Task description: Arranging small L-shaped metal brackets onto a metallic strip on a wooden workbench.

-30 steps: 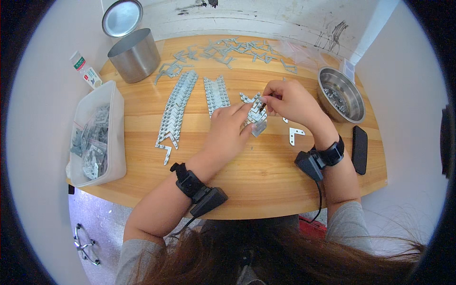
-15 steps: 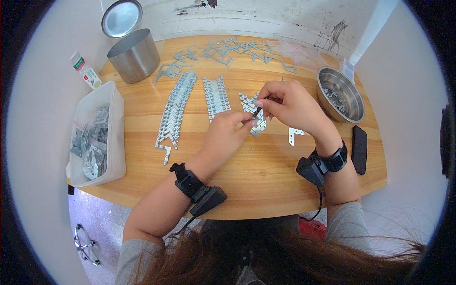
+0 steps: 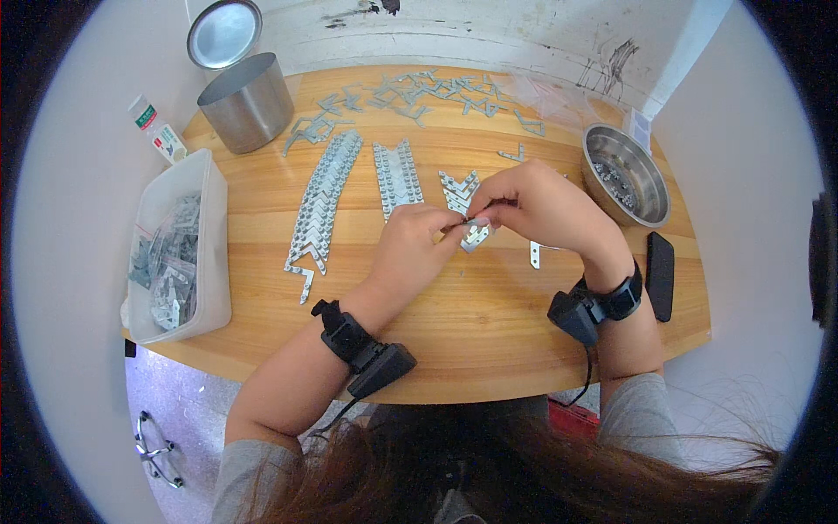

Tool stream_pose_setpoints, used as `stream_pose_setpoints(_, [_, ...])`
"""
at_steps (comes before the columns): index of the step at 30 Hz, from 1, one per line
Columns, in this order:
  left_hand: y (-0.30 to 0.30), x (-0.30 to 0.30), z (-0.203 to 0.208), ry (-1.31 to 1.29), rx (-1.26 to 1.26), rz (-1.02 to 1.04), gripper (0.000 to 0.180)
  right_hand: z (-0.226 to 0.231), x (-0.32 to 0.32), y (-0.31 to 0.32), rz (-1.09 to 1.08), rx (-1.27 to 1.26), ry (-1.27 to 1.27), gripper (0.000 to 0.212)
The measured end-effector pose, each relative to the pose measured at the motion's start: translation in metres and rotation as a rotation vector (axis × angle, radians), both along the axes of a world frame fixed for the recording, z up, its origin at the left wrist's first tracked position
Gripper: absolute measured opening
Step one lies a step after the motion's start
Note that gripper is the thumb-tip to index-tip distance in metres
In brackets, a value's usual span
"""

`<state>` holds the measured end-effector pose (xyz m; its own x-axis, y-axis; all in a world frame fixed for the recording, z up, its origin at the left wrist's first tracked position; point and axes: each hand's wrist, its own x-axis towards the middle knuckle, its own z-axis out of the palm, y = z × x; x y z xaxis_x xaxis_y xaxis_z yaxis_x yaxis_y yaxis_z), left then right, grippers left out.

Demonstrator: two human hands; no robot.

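Note:
My left hand point(image 3: 419, 237) and my right hand point(image 3: 550, 208) meet fingertip to fingertip, both closed in a pinch. Between them is something small and dark, mostly hidden by the fingers. Under the fingertips lies a short nested row of flat metal corner brackets point(image 3: 457, 190), partly covered by my hands. A longer row of corner brackets point(image 3: 397, 170) lies to the left, with small studs along its arms. Further left runs the longest row point(image 3: 325, 205). A loose corner bracket point(image 3: 535, 254) shows below my right hand, and another point(image 3: 513, 154) lies beyond it.
A steel bowl point(image 3: 659, 203) of small metal parts and a black phone point(image 3: 661, 276) sit on the right. At left stand a plastic tub point(image 3: 220, 253) of bagged brackets, a white bottle point(image 3: 166, 140) and a steel pot point(image 3: 253, 109). Loose brackets point(image 3: 436, 87) are scattered at the back.
My right hand has come down and closer to the left fingertips, uncovering a loose bracket behind it. The left hand has hardly moved.

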<state>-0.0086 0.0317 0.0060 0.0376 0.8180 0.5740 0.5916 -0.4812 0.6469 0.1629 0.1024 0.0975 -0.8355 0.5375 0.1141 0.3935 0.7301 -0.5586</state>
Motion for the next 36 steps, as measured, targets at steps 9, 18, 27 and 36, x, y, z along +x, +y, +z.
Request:
stream_pose_setpoints(9, [0.001, -0.006, -0.005, 0.033, -0.049, 0.006, 0.02, -0.008, -0.006, 0.008, -0.145, -0.167, 0.136, 0.012])
stream_pose_setpoints(18, [-0.004, -0.005, 0.002, 0.249, -0.096, 0.152, 0.035, -0.044, -0.011, 0.03, -0.319, -0.101, 0.2, 0.017])
stream_pose_setpoints(27, [-0.01, 0.001, -0.013, 0.617, -0.136, 0.182, 0.057, -0.053, -0.015, 0.031, -0.315, -0.017, 0.081, 0.016])
stream_pose_setpoints(36, [-0.006, 0.0, -0.018, 0.672, -0.148, 0.147, 0.057, -0.051, -0.016, 0.028, -0.246, 0.222, 0.023, 0.015])
